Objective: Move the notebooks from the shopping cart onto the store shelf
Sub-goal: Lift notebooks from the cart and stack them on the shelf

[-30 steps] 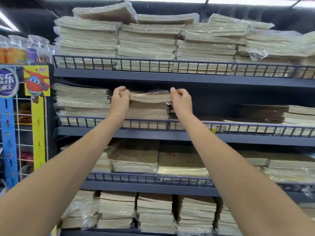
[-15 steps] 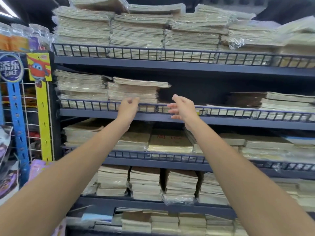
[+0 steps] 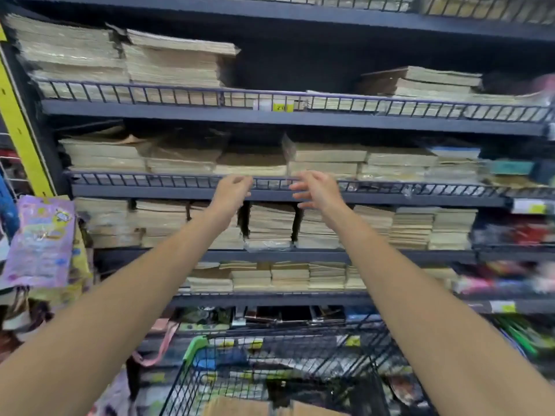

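left hand (image 3: 232, 190): empty, centre frame, fingers loosely curled under, nothing between them.
right hand (image 3: 315, 190): also empty, just right of centre, fingers spread and relaxed, wide open.
contact: both hands sat in front of the wire rail (image 3: 135, 179) of the middle tier. The frame was blurred, so I couldn't tell if my fingertips touched it.
notebooks (image 3: 240, 409): brown covers at bottom centre, inside the shopping cart (image 3: 300, 355), mostly cut off by the frame edge. Count unknown.
store shelf (image 3: 300, 118): tiers were packed with buff stacks. There was a dark gap (image 3: 285, 70) at upper centre, right of the tall stack (image 3: 174, 64).
step (my read): hands were empty and the load was in the cart, so the next move looked like a reach down.
risk 1: the cart load sat low, under my arms and at the edge of view. A half-blind grab could catch only a few covers, and the rest would fan out and drop.
risk 2: a rail ran along the tier fronts. A bundle brought in too low would hit it and buckle or slip from my grip.
risk 3: the tall stack's top copies overhung to the right. Piling on top, or bumping it while filling the gap, could slide them off.
risk 4: some bundles showed plastic wrap. I'd expect that to be slick, so a one-sided grip could let go.
risk 5: the hanging packets (image 3: 42, 241) at the left edge were near my left forearm, and a wide swing could knock them.
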### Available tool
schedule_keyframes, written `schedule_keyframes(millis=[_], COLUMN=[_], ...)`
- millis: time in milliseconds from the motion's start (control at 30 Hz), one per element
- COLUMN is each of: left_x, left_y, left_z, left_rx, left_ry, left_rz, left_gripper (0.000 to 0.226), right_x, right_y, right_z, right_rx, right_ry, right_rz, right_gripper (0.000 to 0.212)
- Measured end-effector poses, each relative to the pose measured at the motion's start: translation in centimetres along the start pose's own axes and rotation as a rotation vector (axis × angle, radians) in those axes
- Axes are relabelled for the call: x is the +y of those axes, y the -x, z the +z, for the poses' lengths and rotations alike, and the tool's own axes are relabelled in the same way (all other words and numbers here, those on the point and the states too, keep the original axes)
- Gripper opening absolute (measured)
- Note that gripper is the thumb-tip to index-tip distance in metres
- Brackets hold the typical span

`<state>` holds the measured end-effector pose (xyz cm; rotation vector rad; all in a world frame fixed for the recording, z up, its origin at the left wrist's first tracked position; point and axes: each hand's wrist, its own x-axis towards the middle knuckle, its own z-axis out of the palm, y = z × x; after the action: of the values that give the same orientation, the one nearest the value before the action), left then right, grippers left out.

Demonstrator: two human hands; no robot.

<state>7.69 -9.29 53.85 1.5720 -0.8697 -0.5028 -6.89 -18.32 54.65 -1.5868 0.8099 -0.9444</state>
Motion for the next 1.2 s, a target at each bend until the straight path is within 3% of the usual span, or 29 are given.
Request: schedule_keyframes(millis=[367, 667, 834, 934, 1034, 1100, 1200], left_x=[-16.3, -32.4, -40.2, -44.3, -48.8, -51.3, -53.5], left_y=[7.2, 12.7, 15.2, 16.4, 16.8, 16.7, 16.8], left_z=[6.2, 6.3, 5.4, 5.0, 4.3, 3.9, 3.9], left_rx=[-0.15, -0.282, -0.31, -0.354, -0.386, -0.363, -0.285], left_ry=[-0.141, -0.345, -0.355, -0.356, -0.418, -0.499, -0.528], left_rz=[-0.311, -0.654, -0.87, -0.985, -1.06, -1.067, -1.079], left_gripper=[0.013, 0.033, 0.022, 0.014, 0.022, 0.015, 0.041], right_x=[17.4, 33.4, 40.8, 44.9, 48.3, 50.7, 53.7], right_y=[6.6, 10.8, 13.2, 15.0, 16.8, 17.5, 18.7], right_z=[-1.7, 1.8, 4.5, 6.2, 7.7, 8.9, 10.3], right_rx=[0.009, 0.017, -0.033, -0.05, -0.071, -0.103, -0.227], right_ry=[0.026, 0.031, 0.044, 0.09, 0.119, 0.16, 0.222], right_rz=[0.375, 0.738, 0.95, 1.02, 1.106, 1.157, 1.181], right_gripper=[0.01, 0.01, 0.019, 0.011, 0.012, 0.013, 0.024])
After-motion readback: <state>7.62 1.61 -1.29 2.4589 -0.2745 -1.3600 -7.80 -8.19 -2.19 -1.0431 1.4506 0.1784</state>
